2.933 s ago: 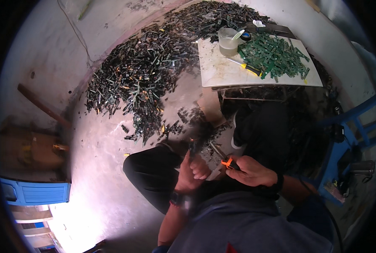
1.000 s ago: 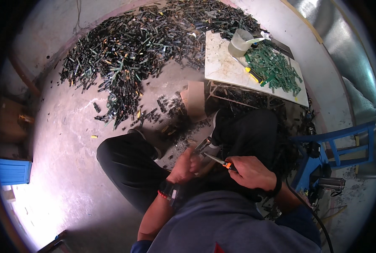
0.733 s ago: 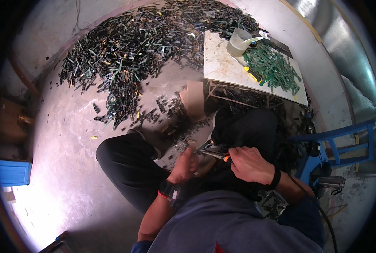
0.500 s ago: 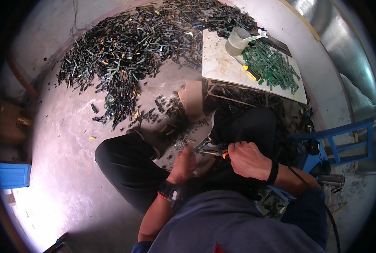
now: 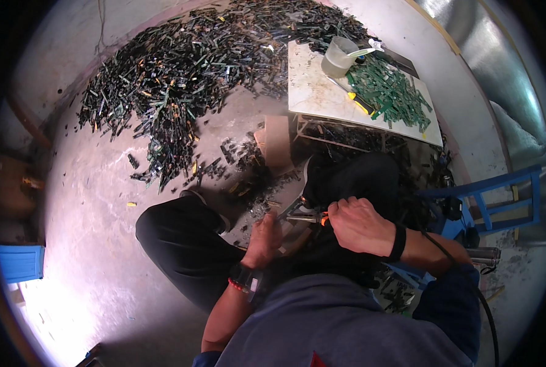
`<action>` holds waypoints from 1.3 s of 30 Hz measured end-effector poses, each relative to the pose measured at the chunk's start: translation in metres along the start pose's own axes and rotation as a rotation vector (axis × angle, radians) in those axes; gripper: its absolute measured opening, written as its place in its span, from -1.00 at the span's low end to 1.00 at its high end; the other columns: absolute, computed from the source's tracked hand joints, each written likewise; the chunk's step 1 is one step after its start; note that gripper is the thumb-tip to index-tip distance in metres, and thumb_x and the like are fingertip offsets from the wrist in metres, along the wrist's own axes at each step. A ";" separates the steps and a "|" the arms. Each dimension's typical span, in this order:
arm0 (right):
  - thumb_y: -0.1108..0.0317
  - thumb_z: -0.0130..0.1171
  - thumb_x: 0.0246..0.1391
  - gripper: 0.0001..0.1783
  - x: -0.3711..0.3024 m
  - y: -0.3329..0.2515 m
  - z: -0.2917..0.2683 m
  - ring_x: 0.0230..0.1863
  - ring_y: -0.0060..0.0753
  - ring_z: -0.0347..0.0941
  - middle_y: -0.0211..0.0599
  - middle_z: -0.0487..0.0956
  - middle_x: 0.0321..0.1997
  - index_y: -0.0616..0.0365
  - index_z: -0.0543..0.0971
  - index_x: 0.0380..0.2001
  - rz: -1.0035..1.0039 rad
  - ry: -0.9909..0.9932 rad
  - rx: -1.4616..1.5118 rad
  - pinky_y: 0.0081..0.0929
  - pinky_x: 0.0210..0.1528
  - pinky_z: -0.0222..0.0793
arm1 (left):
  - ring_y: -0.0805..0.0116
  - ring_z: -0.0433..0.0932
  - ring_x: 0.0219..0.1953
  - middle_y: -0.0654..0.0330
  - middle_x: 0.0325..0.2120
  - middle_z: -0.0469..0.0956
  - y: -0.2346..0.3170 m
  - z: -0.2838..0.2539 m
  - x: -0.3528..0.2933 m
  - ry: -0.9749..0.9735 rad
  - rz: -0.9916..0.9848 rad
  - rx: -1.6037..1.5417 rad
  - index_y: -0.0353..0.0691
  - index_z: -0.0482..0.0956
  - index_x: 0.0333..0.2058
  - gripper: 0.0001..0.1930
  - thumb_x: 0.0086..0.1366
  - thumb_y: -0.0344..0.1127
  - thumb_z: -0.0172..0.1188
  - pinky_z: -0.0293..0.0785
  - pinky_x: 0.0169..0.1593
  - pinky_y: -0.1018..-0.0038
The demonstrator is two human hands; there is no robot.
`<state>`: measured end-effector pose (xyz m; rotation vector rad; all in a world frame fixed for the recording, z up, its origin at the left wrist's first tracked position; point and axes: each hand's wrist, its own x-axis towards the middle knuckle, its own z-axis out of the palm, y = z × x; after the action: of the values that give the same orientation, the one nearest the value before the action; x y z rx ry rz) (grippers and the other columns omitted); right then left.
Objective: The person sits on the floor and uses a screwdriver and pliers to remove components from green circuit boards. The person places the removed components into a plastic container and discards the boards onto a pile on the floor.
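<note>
Broadly, the concrete floor (image 5: 95, 202) takes up most of the view, with a wide dark heap of scrap strips (image 5: 181, 79) fanned across its upper part. Right of the heap stands a low white surface (image 5: 322, 98) carrying a pile of green circuit boards (image 5: 392, 92), a clear plastic jug (image 5: 339, 56) and a yellow-handled screwdriver (image 5: 362, 105). A blue frame (image 5: 499, 196) stands at the right edge, and a small blue stool (image 5: 19, 263) at the lower left.

The person sits low with a dark trouser leg (image 5: 187, 244) bent out to the left. Between the knees, the left hand (image 5: 265, 238) is closed around a small board piece (image 5: 288, 215), gripping it from below. The right hand (image 5: 359, 225) is curled shut over the orange-tipped handles of pliers (image 5: 313, 217), whose nose meets the piece; whether the nose is clamped on it cannot be told.

The piece looks light, thin and stiff, probably brittle with sharp edges, so it is best pinched by its long edges close to the point the tool works on, to keep it from flexing or snapping loose.

Compared with half a second earlier, the hands sit in almost the same place, the pliers remaining at the piece; set against the earliest frame, the view has swung so the surface lies further right and the hands have closed together.
</note>
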<state>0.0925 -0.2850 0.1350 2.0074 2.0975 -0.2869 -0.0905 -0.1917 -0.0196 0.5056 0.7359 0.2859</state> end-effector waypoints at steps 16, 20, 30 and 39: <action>0.42 0.08 -0.26 -0.73 0.004 0.000 -0.003 -0.49 -0.18 0.46 -0.08 0.51 -0.54 0.38 0.49 -0.43 -0.025 -0.038 -0.044 -0.37 -0.44 0.37 | 0.60 -0.02 -0.78 0.45 -0.78 0.02 0.005 0.006 0.000 0.113 -0.078 0.021 0.01 0.17 -0.56 -0.66 0.37 -0.05 -0.03 -0.12 -0.70 0.59; 0.43 0.08 -0.26 -0.73 0.003 0.001 -0.002 -0.48 -0.17 0.47 -0.08 0.51 -0.54 0.38 0.49 -0.42 0.005 -0.052 -0.033 -0.36 -0.41 0.37 | 0.61 -0.03 -0.77 0.46 -0.77 0.01 0.005 0.006 0.000 0.104 -0.087 -0.006 0.01 0.18 -0.55 -0.66 0.36 -0.04 -0.02 -0.13 -0.70 0.60; 0.45 0.06 -0.26 -0.72 0.009 0.003 0.001 -0.47 -0.14 0.49 -0.04 0.55 -0.50 0.42 0.51 -0.40 -0.056 -0.059 0.022 -0.34 -0.37 0.39 | 0.50 0.20 -0.71 0.36 -0.69 0.23 0.002 -0.008 0.000 0.020 -0.075 0.024 -0.05 0.32 -0.44 -0.78 0.31 -0.11 0.06 0.12 -0.65 0.55; 0.44 0.05 -0.25 -0.82 0.023 0.006 0.008 -0.52 0.02 0.51 0.04 0.54 -0.61 0.36 0.53 -0.58 -0.078 -0.272 0.157 -0.20 -0.44 0.40 | 0.07 0.47 -0.10 0.00 -0.14 0.47 -0.012 -0.011 0.013 0.241 0.063 0.850 -0.27 0.40 -0.01 -0.62 0.16 -0.41 0.10 0.41 -0.01 0.29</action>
<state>0.0981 -0.2655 0.1209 1.8467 2.0365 -0.7164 -0.0878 -0.1926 -0.0404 1.3162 1.0718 0.0777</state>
